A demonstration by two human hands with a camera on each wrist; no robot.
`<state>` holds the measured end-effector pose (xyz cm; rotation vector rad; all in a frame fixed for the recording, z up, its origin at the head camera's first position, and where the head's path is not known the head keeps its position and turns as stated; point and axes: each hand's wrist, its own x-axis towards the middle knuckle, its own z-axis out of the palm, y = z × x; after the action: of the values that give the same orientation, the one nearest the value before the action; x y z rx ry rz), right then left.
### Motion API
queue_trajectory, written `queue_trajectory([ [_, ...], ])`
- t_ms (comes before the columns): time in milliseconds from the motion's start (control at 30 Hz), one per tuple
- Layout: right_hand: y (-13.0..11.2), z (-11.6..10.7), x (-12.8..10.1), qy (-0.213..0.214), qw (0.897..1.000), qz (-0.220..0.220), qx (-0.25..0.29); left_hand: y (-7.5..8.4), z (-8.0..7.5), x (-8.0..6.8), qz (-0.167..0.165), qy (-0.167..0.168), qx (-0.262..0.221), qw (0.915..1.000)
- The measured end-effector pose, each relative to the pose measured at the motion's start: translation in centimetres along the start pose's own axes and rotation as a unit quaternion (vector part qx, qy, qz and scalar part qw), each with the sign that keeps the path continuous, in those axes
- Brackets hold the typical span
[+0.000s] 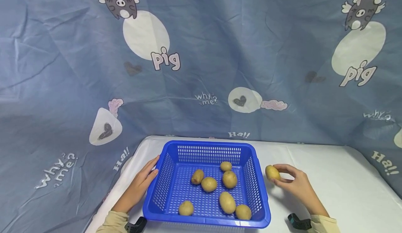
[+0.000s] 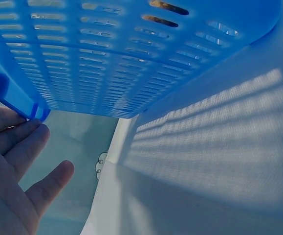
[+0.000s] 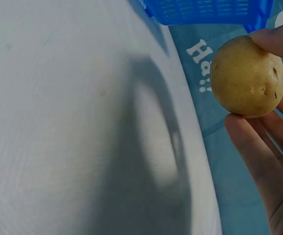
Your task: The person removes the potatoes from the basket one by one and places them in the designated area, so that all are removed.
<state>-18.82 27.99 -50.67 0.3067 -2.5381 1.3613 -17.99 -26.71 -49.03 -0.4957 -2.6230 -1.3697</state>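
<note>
Mid-transfer: right hand (image 1: 295, 184) pinching potato (image 1: 272, 172) right of basket (image 1: 163, 163), left hand (image 1: 141, 184) flat-fingered bracing; needing carry leftward over rim.

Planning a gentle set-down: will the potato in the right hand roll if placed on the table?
Probably. The potato is rounded and the table looks smooth and flat. The right hand holds it with fingertips alone, so it seems firm and fairly light.

Both forearms run off the bottom of the head view, so only the sleeve cuffs show. On the right wrist cam the right hand (image 3: 273, 161) is chopped by the frame edge, the thumb barely peeking in, and the blue basket (image 3: 205, 11) is just a sliver up top. The left hand (image 2: 11, 176) is cropped too, and the potatoes (image 2: 163, 13) are only brown glimpses through the slots.
</note>
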Motion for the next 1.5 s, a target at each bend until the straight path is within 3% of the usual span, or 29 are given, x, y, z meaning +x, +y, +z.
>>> queue_trajectory([
  [433,1.4,0.8,0.0,-0.007,0.998,0.045,-0.052,0.1,-0.1,0.1,0.001,-0.006,-0.004,1.0000],
  [700,1.7,0.8,0.2,-0.007,0.996,0.039,-0.079,-0.1,-0.1,0.1,0.003,-0.005,-0.007,1.0000],
  [1000,2.0,0.9,0.2,-0.042,0.997,0.047,-0.051,-0.1,-0.1,0.1,0.008,-0.002,-0.005,1.0000],
  [1500,1.7,0.5,0.1,-0.050,0.996,0.058,-0.037,-0.4,0.0,0.0,0.009,-0.002,-0.008,0.9999],
])
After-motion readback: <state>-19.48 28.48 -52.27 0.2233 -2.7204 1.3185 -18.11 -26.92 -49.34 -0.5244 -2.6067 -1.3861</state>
